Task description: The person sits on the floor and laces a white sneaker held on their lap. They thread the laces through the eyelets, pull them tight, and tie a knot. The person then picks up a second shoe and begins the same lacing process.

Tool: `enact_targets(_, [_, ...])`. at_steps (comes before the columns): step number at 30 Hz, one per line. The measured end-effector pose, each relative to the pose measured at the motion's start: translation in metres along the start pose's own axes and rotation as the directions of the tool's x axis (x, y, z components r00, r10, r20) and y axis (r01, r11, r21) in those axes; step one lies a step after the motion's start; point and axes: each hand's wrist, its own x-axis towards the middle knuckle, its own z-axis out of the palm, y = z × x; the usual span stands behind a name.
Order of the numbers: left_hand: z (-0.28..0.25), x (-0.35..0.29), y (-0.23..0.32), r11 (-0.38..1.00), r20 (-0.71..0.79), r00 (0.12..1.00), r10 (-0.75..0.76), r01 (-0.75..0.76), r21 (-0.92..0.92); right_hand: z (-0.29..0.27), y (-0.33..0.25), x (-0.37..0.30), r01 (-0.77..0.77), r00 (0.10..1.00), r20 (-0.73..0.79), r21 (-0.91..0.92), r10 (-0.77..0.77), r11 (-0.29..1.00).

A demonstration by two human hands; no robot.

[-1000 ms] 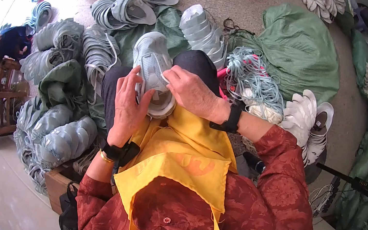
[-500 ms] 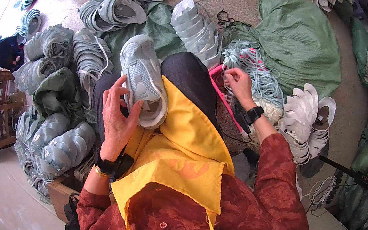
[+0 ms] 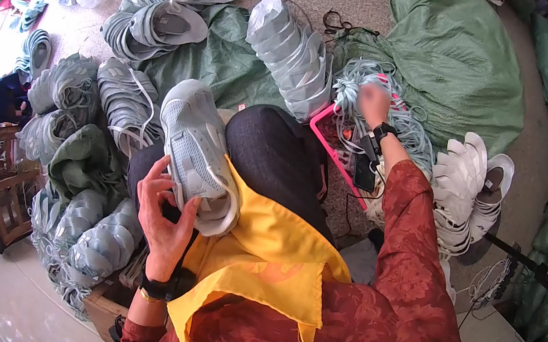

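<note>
A pale blue-grey sneaker (image 3: 195, 129) lies over my left thigh, toe pointing away and its opening toward me. At the shoe's left rear edge is my left hand (image 3: 164, 221), thumb by the collar and bent fingers against the side, gripping it lightly. My right hand (image 3: 374, 104) reaches out over a heap of light blue shoelaces (image 3: 358, 76) in a pink-rimmed basket (image 3: 328, 136). Its fingers are smeared, so whether it holds a lace cannot be made out.
Nested shoe uppers stand in stacks at my left (image 3: 126, 101), ahead (image 3: 290, 57) and at my right (image 3: 459, 182). A big green sack (image 3: 454, 63) lies beyond the basket. A dark phone-like object (image 3: 364, 172) is beside the basket. A black bar (image 3: 528, 267) juts in from the right.
My right hand has moved away from me and slightly right, from the basket's near side onto the lace heap. My left hand stays at the shoe. The whole view has shifted a little.
</note>
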Motion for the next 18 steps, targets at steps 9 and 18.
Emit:
enact_targets(9, [-0.002, 0.002, -0.002, 1.000, 0.058, 0.998, 0.007, -0.008, 0.019, 0.016, 0.007, 0.012, 0.005, 1.000, -0.006, -0.043, -0.006, 0.999])
enact_targets(18, [0.003, 0.002, -0.004, 0.999, -0.019, 1.000, 0.010, -0.011, -0.037, -0.016, -0.009, -0.010, -0.008, 0.999, 0.052, 0.189, -0.002, 0.982])
